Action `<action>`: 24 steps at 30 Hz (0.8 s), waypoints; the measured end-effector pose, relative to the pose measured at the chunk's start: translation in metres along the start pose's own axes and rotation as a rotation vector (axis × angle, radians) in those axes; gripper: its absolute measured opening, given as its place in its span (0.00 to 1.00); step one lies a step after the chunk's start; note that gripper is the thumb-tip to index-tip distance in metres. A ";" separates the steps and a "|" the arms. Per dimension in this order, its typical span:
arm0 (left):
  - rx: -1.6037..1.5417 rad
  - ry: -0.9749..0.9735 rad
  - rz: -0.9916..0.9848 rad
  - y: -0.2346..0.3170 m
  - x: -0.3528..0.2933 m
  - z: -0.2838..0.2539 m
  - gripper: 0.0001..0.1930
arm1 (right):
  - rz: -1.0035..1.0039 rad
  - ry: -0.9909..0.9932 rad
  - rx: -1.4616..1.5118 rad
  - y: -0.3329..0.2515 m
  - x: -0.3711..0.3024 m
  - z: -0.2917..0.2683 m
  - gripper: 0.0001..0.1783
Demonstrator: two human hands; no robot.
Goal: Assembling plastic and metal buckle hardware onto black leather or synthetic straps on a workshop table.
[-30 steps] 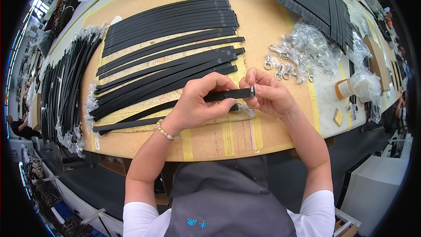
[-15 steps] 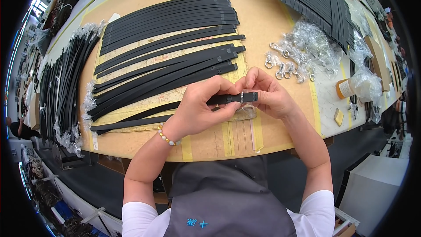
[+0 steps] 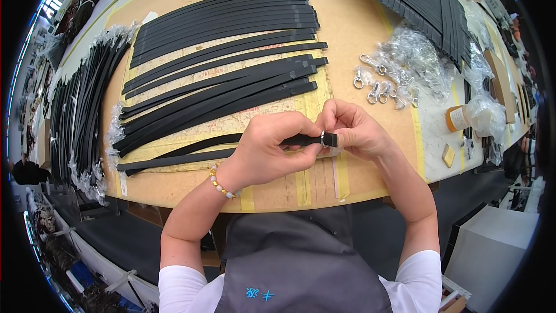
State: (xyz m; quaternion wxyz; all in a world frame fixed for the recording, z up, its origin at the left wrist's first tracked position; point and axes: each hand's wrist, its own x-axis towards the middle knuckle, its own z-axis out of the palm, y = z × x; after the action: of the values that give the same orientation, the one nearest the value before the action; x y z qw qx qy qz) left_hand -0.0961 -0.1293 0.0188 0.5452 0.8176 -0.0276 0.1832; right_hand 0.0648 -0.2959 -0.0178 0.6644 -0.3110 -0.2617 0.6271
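Note:
Over the near edge of the table, both hands meet at the end of a black strap (image 3: 332, 139). My left hand (image 3: 271, 146) is closed on the strap, thumb and fingers pinching it just behind its end. A beaded bracelet (image 3: 222, 184) circles the left wrist. A shiny metal ring (image 3: 322, 137) sits around the strap between my fingertips. My right hand (image 3: 360, 131) is closed at the strap's tip, its thumb against it and its fingers beside the ring. Something clear, like plastic film, shows below the ring; the fingers partly hide it.
Several black straps (image 3: 226, 26) lie in rows on a yellowed board (image 3: 272, 107). Bundled straps with plastic-wrapped ends (image 3: 87, 104) hang over the left edge. Rightward are metal snap hooks (image 3: 379, 93), clear bags (image 3: 423, 61), an orange-filled container (image 3: 457, 118) and a strap stack (image 3: 420, 3).
The strap end has turned and dipped a little between my fingers, and the ring now stands more upright on it. Both hands stay in nearly the same place.

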 end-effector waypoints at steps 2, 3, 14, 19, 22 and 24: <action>0.025 0.006 0.015 -0.003 -0.001 0.001 0.08 | 0.083 0.039 -0.039 -0.008 -0.001 0.008 0.11; 0.051 0.011 0.034 -0.004 -0.002 0.002 0.08 | 0.164 0.077 -0.080 -0.011 -0.002 0.012 0.10; 0.171 0.029 0.062 -0.008 0.001 0.008 0.14 | 0.173 0.256 -0.391 -0.004 -0.004 0.020 0.09; 0.195 -0.050 0.024 -0.013 0.000 0.003 0.14 | 0.186 0.227 -0.383 -0.008 -0.005 0.019 0.10; 0.178 -0.060 -0.021 -0.014 -0.001 0.002 0.13 | 0.187 0.236 -0.415 -0.009 -0.005 0.020 0.12; 0.161 -0.060 -0.012 -0.015 -0.001 0.003 0.13 | 0.185 0.221 -0.411 -0.009 -0.005 0.019 0.12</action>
State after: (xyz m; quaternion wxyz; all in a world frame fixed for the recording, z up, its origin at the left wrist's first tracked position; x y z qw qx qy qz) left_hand -0.0927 -0.1257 0.0038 0.4775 0.8641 -0.0240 0.1571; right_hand 0.0560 -0.2995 0.0019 0.5516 -0.5289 -0.2803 0.5810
